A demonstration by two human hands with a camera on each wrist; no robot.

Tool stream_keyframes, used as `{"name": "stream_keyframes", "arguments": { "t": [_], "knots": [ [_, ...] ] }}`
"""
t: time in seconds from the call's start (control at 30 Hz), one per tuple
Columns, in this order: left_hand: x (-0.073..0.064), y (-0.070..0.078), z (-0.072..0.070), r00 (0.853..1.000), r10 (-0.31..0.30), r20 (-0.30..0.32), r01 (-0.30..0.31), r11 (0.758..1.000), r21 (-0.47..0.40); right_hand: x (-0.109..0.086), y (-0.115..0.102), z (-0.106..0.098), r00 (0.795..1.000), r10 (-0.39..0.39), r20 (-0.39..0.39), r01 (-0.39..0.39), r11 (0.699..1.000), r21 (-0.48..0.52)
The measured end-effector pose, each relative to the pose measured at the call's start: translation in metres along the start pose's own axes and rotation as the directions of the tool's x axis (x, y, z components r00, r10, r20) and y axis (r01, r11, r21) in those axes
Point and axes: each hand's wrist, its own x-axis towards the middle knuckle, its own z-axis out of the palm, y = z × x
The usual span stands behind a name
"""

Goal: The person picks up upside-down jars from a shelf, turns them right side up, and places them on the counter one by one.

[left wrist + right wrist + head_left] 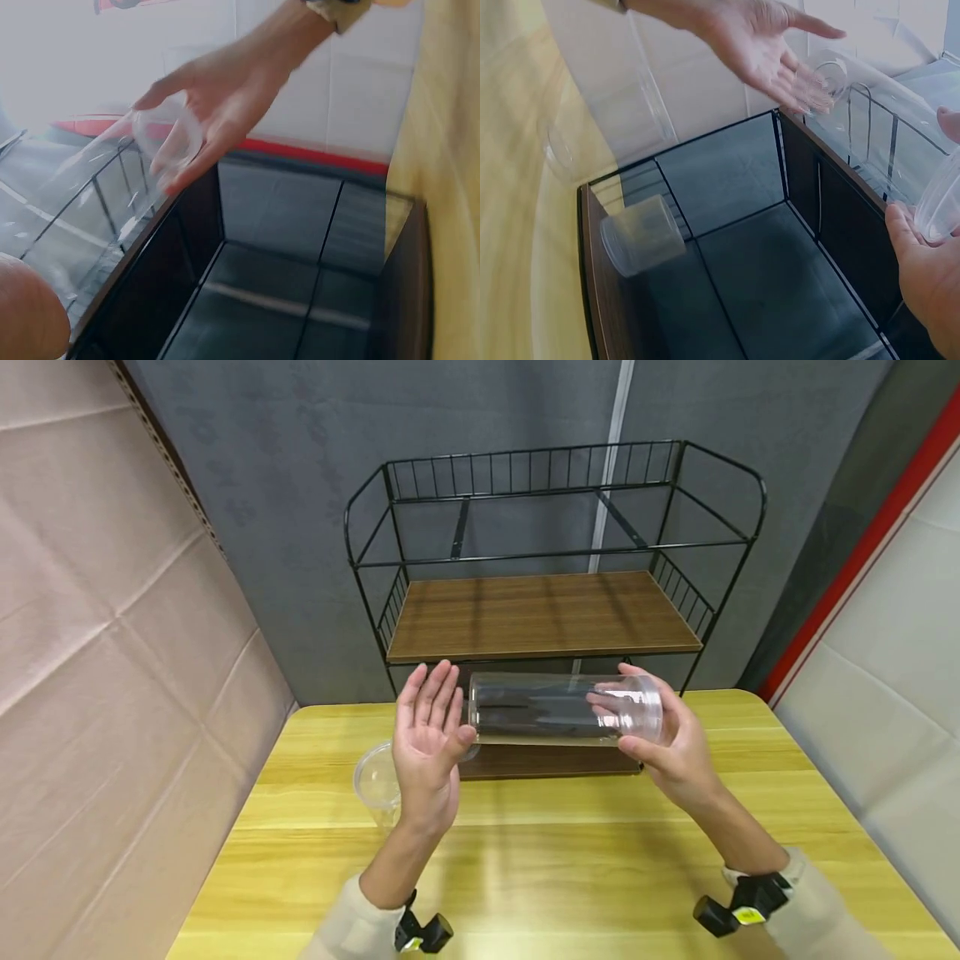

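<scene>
A long clear plastic cylinder [547, 708] lies nearly level in the air, in front of the rack. My right hand [678, 747] grips its right end, thumb below and fingers behind the clear wall. In the left wrist view this hand [232, 94] curves around the round end. My left hand [427, 747] is raised beside the cylinder's left end, palm showing and fingers straight. The right wrist view shows the left hand [765, 56] with its fingers extended, overlapping the cylinder's far end.
A black wire rack with a brown wooden shelf [540, 610] stands at the back of the yellow wooden table [555, 868]. A clear plastic cup [377, 777] stands on the table, partly behind my left hand. Another clear container [643, 235] sits on the rack's lower board.
</scene>
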Motion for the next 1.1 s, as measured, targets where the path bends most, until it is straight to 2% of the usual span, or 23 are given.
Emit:
{"name": "stream_keyframes", "arguments": {
  "t": [0.17, 0.37, 0.53, 0.63, 0.77, 0.9, 1.0, 1.1],
  "knots": [
    [0.014, 0.018, -0.008, 0.994, 0.108, 0.008, -0.109, 0.988, 0.107, 0.000, -0.005, -0.009, 1.000, -0.010, 0.005, 0.010, 0.996, -0.090],
    [0.031, 0.034, -0.020, 0.977, 0.213, 0.027, -0.214, 0.954, 0.212, -0.004, -0.014, -0.020, 1.000, 0.002, 0.007, 0.000, 0.976, -0.216],
    [0.043, 0.044, -0.031, 0.971, 0.240, 0.025, -0.235, 0.919, 0.316, -0.005, -0.023, -0.028, 1.000, 0.017, -0.024, -0.024, 0.945, -0.326],
    [0.051, 0.049, -0.038, 0.977, 0.212, 0.014, -0.202, 0.905, 0.373, -0.006, -0.028, -0.032, 0.999, 0.025, -0.026, -0.033, 0.935, -0.353],
    [0.062, 0.054, -0.049, 0.991, 0.137, 0.012, -0.127, 0.876, 0.466, -0.006, -0.033, -0.038, 0.999, 0.029, -0.013, -0.032, 0.920, -0.390],
    [0.073, 0.055, -0.059, 0.999, 0.038, 0.023, -0.044, 0.817, 0.574, -0.006, -0.037, -0.044, 1.000, 0.028, 0.010, -0.020, 0.900, -0.436],
    [0.081, 0.054, -0.065, 0.999, -0.047, 0.018, 0.024, 0.765, 0.643, -0.007, -0.039, -0.047, 0.999, 0.036, 0.034, -0.015, 0.877, -0.481],
    [0.088, 0.052, -0.070, 0.993, -0.118, 0.004, 0.082, 0.714, 0.695, -0.008, -0.041, -0.051, 0.997, 0.051, 0.063, -0.006, 0.820, -0.572]
  ]
}}
